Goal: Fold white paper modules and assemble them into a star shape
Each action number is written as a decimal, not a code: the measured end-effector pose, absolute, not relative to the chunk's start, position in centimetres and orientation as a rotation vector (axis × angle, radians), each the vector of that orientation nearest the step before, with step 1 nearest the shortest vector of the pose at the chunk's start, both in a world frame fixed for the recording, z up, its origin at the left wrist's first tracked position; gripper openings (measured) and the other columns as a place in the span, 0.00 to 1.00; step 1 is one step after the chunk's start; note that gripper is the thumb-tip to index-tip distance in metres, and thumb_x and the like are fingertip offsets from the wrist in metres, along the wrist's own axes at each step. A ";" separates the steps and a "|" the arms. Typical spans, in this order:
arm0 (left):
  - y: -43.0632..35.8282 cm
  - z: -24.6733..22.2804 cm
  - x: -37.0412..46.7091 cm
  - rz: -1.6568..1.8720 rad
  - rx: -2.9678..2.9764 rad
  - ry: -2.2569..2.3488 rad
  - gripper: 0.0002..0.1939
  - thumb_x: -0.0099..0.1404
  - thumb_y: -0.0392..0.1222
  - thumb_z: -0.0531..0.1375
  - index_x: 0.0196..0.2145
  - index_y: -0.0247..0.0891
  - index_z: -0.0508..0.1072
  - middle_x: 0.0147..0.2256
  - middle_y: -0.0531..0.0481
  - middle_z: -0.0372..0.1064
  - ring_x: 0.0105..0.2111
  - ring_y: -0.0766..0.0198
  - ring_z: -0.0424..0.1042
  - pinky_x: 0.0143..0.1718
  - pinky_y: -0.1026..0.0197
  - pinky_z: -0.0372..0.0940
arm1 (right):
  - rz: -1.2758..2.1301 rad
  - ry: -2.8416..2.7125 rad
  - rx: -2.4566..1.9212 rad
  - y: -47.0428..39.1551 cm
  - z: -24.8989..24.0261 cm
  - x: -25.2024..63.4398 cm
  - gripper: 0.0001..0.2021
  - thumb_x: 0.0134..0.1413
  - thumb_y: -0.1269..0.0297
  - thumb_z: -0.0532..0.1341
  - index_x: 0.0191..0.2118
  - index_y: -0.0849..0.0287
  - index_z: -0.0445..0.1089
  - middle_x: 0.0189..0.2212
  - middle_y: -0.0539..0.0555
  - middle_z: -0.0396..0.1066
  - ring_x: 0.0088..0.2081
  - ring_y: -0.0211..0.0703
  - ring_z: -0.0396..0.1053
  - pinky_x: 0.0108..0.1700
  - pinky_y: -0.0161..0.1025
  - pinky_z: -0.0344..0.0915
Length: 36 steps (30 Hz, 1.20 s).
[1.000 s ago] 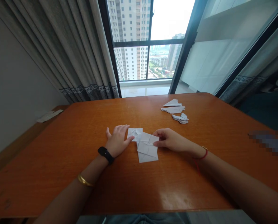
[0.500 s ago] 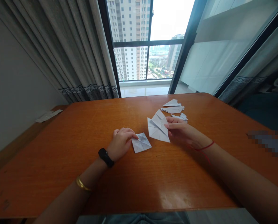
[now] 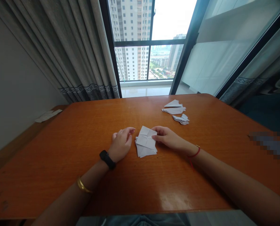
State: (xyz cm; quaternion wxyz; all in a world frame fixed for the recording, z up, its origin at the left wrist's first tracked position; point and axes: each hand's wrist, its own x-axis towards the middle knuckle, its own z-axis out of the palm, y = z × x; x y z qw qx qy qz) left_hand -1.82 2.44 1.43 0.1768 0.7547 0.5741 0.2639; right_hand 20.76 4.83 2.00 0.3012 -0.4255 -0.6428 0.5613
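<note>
Creased white folded paper (image 3: pixel 146 137) lies over another folded paper (image 3: pixel 147 152) near the middle of the wooden table (image 3: pixel 102 188). My right hand (image 3: pixel 165 137) pinches the upper paper at its right edge, thumb on top. Just left of the papers is my left hand (image 3: pixel 122 142), its thumb and fingertips a little apart with nothing between them. A black band is on my left wrist and a red string on my right.
Toward the back right of the table lie folded white paper pieces (image 3: pixel 174 110) and a small stack of folded paper (image 3: pixel 181 119). Flat papers (image 3: pixel 48 115) rest on a ledge at the far left. A blurred patch (image 3: pixel 271 144) covers something at the right edge.
My right hand has moved left and down, bringing its folded paper over the one on the table. My left hand has let go of the lower paper and drawn slightly back.
</note>
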 end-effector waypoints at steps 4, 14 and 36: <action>2.1 1.8 -1.8 0.684 2.148 1.568 0.14 0.66 0.41 0.51 0.49 0.45 0.66 0.48 0.51 0.71 0.49 0.57 0.67 0.53 0.49 0.51 | 1.370 -1.820 -1.203 5.2 1.6 20.9 0.09 0.47 0.64 0.63 0.36 0.62 0.71 0.27 0.49 0.69 0.27 0.36 0.63 0.30 0.34 0.59; 1.7 0.9 -1.4 0.586 2.289 1.441 0.21 0.59 0.44 0.61 0.50 0.46 0.65 0.45 0.50 0.72 0.48 0.55 0.67 0.53 0.48 0.48 | 1.627 -1.260 -0.999 6.4 1.0 22.8 0.18 0.43 0.54 0.69 0.36 0.61 0.70 0.20 0.46 0.63 0.20 0.30 0.56 0.20 0.31 0.50; 1.3 1.4 -1.5 0.433 2.242 1.535 0.31 0.45 0.63 0.66 0.44 0.45 0.69 0.48 0.47 0.65 0.48 0.48 0.62 0.49 0.47 0.54 | 0.542 -2.451 -1.484 2.3 3.2 21.3 0.29 0.39 0.42 0.67 0.44 0.58 0.70 0.40 0.58 0.69 0.36 0.49 0.68 0.37 0.42 0.62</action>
